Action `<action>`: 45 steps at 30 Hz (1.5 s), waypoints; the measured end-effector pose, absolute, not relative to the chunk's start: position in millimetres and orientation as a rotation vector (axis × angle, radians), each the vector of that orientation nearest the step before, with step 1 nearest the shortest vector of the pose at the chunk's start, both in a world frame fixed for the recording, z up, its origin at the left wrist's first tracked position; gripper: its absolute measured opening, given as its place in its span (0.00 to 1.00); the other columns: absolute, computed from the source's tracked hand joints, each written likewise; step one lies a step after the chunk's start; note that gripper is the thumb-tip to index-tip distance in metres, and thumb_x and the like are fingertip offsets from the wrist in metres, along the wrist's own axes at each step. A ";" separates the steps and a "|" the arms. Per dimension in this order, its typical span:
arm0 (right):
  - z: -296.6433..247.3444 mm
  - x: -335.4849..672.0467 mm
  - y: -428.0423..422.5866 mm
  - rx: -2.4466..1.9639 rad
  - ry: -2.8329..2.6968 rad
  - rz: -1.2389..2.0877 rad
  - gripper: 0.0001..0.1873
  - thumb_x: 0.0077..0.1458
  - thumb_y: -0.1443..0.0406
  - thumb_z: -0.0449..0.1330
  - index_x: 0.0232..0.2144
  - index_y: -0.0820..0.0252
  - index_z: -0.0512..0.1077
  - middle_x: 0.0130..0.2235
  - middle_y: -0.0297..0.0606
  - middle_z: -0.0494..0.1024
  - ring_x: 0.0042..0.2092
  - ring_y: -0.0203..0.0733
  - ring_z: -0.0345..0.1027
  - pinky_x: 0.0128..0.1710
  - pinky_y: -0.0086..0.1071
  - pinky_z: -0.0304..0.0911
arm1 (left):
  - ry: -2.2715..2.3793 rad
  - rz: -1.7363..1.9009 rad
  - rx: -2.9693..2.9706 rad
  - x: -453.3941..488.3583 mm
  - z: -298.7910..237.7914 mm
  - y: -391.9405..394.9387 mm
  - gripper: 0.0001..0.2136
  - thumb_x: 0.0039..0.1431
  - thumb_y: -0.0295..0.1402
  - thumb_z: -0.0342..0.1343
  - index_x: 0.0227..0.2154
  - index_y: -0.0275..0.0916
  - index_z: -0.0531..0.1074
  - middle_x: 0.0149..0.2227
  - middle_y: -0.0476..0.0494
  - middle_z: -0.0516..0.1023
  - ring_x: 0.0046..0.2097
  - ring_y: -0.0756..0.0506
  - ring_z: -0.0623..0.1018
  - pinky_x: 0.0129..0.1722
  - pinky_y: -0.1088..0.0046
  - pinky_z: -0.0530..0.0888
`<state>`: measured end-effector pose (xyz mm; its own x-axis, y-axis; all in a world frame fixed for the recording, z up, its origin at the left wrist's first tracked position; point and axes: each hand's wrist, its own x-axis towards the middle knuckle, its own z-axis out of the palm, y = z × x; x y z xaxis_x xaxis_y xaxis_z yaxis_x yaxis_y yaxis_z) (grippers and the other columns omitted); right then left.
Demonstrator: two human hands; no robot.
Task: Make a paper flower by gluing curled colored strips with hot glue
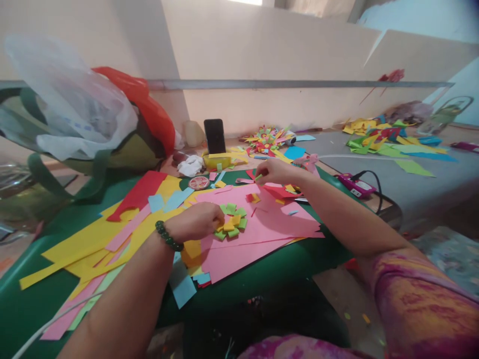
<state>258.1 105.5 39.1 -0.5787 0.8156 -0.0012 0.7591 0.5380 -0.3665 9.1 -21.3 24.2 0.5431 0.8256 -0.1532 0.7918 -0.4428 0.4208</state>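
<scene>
My left hand [196, 222], with a green bead bracelet on its wrist, is closed and presses on a small green and yellow paper flower [232, 222] lying on a pink paper sheet [262, 224]. My right hand [275, 170] reaches further out over the table, its fingers pinched on a small green paper piece [258, 177]. Small cut yellow and red squares [253, 198] lie on the pink sheet between the two hands.
Yellow, red, pink and blue paper sheets [112, 234] cover the green table [33, 299]. A black phone [214, 135] stands upright at the back, beside finished paper flowers [267, 140]. A pink glue gun [355, 185] lies right. Plastic bags [82, 114] sit left.
</scene>
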 end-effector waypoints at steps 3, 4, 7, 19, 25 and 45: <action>47.2 264.7 105.4 -1.342 -2.462 0.547 0.09 0.49 0.64 0.62 0.32 0.63 0.78 0.29 0.35 0.78 0.30 0.35 0.67 0.27 0.26 0.57 | 1.329 0.107 2.326 8.4 23.3 -20.5 0.12 0.51 0.33 0.49 0.19 0.41 0.76 0.25 0.43 0.79 0.31 0.45 0.75 0.34 0.72 0.67; 48.3 266.1 105.9 -1.355 -2.423 0.571 0.09 0.50 0.64 0.61 0.32 0.63 0.78 0.29 0.36 0.79 0.30 0.36 0.68 0.28 0.26 0.58 | 1.338 0.095 2.330 8.0 23.0 -20.3 0.12 0.51 0.33 0.49 0.20 0.41 0.77 0.26 0.42 0.79 0.32 0.45 0.76 0.34 0.72 0.67; 48.6 268.8 108.7 -1.446 -2.425 0.609 0.11 0.53 0.63 0.60 0.34 0.63 0.80 0.32 0.39 0.81 0.33 0.38 0.72 0.30 0.26 0.62 | 1.371 0.065 2.366 6.6 21.9 -19.7 0.12 0.52 0.33 0.49 0.24 0.42 0.79 0.30 0.42 0.82 0.35 0.44 0.77 0.37 0.72 0.69; 53.5 302.8 92.5 -1.864 -2.906 0.081 0.19 0.46 0.74 0.61 0.41 0.57 0.82 0.40 0.37 0.83 0.40 0.42 0.75 0.28 0.27 0.57 | 1.404 0.023 2.403 3.6 18.8 -16.3 0.14 0.55 0.34 0.48 0.28 0.45 0.81 0.38 0.43 0.83 0.41 0.42 0.79 0.41 0.70 0.70; 59.4 317.7 91.9 -1.856 -2.664 0.175 0.07 0.50 0.70 0.62 0.31 0.60 0.80 0.35 0.38 0.83 0.36 0.41 0.74 0.28 0.27 0.58 | 1.391 0.085 2.388 2.3 18.5 -16.3 0.13 0.55 0.36 0.49 0.28 0.45 0.81 0.36 0.43 0.83 0.40 0.42 0.79 0.41 0.71 0.71; 63.3 196.1 43.1 -0.897 -2.423 0.676 0.13 0.51 0.67 0.64 0.41 0.61 0.72 0.23 0.27 0.74 0.26 0.32 0.64 0.29 0.26 0.57 | 1.234 1.224 1.724 18.6 34.5 -17.1 0.16 0.47 0.45 0.62 0.31 0.36 0.79 0.27 0.45 0.77 0.29 0.49 0.71 0.29 0.73 0.68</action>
